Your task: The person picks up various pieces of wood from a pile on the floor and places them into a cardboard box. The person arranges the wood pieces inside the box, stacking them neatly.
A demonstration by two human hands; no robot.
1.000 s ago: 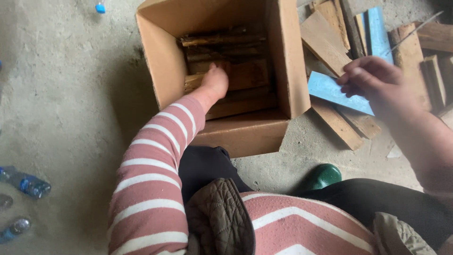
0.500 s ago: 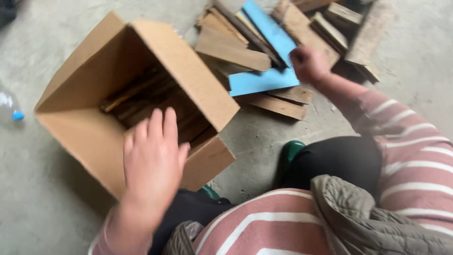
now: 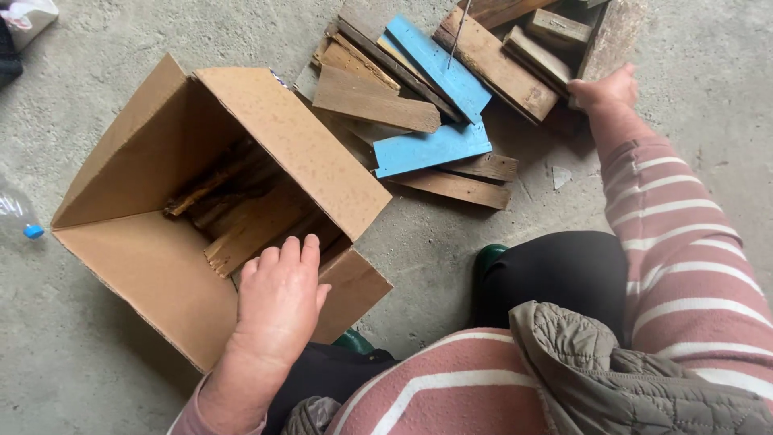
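Cardboard box (image 3: 173, 266) sits open on the concrete floor (image 3: 97, 379), partly filled w/ wood strips (image 3: 241, 213) laid roughly lengthwise. Left hand (image 3: 278, 302) rests flat over the near edge of the box, fingers (image 3: 290, 258) together and extended, palm down, gripping nothing; tips lie just above the nearest strip, though I can't tell if they touch it. Right hand (image 3: 604, 87) is stretched out to the scrap pile (image 3: 451, 105) beyond the box, fingers curled down at the end of a dark plank (image 3: 610, 36). Whether they've closed round it or just rest on it can't be made out, since the fingertips are hidden behind the knuckles.

Just left of the right fingers lie short brown blocks (image 3: 547, 40). Further left are two blue-painted boards (image 3: 435, 149), criss-crossed w/ bare ones. A thin metal rod (image 3: 457, 32) stands out of the pile, well left of that hand.

To do this step well, imo: get a full wrap on one piece only, near its end, and lift it clear instead of dragging, b/c pieces overlap and a drag would shift the neighbours. Watch for splinters, poss. nails. Left hand should press down on the box rim to steady it, as the box is tilted and light. Lay the next piece parallel to the strips already inside.

Plastic bottle (image 3: 20, 217) lies on the floor, well left of the box.
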